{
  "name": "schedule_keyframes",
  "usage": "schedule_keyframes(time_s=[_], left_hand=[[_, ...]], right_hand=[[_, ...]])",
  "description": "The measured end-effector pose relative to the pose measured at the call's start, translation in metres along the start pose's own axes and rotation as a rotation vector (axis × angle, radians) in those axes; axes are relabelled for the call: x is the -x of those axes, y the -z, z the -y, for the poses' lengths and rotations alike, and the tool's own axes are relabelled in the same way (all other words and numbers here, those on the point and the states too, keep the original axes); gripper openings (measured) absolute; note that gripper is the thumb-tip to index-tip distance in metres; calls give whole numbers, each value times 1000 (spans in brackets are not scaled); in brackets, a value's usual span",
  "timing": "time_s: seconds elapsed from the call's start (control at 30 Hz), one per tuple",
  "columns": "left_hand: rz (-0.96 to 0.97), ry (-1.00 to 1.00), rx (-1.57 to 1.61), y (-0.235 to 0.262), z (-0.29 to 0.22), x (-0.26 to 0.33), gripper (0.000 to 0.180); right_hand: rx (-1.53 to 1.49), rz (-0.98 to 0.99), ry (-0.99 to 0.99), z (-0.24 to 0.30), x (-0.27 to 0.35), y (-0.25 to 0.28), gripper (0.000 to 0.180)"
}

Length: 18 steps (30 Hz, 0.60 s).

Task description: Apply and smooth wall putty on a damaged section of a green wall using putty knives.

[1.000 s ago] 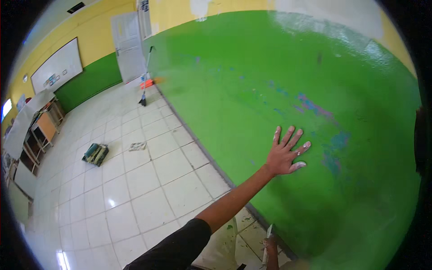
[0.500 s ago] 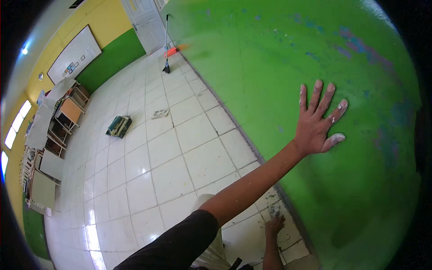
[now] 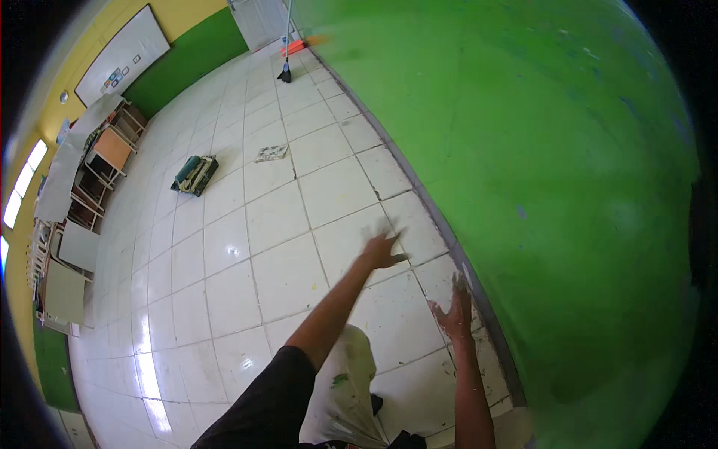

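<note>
My left hand [image 3: 383,251] hangs over the white tiled floor [image 3: 280,273], off the wall, with its fingers spread and smeared by motion. I see nothing held in it. Closer to the green wall [image 3: 568,247], my right hand [image 3: 455,313] points forward beside the grey skirting strip [image 3: 490,318]. Its thumb stands well apart from the fingers, which carry pale smudges and are slightly blurred. Nothing shows plainly in this hand; whether it touches the floor I cannot tell. My light trousers, stained green, show at a bent knee [image 3: 348,367].
A dark paint tray with a roller [image 3: 196,176] sits on the floor ahead, left of a stained cloth or paper [image 3: 271,153]. Farther off, a broom [image 3: 286,71] stands by an orange dustpan [image 3: 294,48]. Desks [image 3: 78,239] line the left wall under a whiteboard [image 3: 123,56].
My left hand has come off the green wall and moved left and down over the floor. My right hand has moved forward along the skirting. The view has tilted down.
</note>
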<state>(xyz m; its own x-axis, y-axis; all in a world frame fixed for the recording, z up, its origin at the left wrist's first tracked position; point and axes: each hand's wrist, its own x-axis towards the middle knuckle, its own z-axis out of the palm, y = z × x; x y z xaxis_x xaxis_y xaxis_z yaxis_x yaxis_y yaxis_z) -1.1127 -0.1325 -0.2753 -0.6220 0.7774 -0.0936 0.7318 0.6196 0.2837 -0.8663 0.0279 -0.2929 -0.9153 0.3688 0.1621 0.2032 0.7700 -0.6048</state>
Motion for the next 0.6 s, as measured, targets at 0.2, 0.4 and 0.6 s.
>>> schedule_keyframes(time_s=[0.2,0.4,0.6], left_hand=[[306,795,115,-84,182,167,140],[227,882,140,-96,204,203,151],[186,910,161,-91,209,210,151]], right_hand=[[108,566,-108,-9,-33,-104,112],[396,726,-311,63,-86,-137,113],[438,809,-357,78,-104,-142,103]])
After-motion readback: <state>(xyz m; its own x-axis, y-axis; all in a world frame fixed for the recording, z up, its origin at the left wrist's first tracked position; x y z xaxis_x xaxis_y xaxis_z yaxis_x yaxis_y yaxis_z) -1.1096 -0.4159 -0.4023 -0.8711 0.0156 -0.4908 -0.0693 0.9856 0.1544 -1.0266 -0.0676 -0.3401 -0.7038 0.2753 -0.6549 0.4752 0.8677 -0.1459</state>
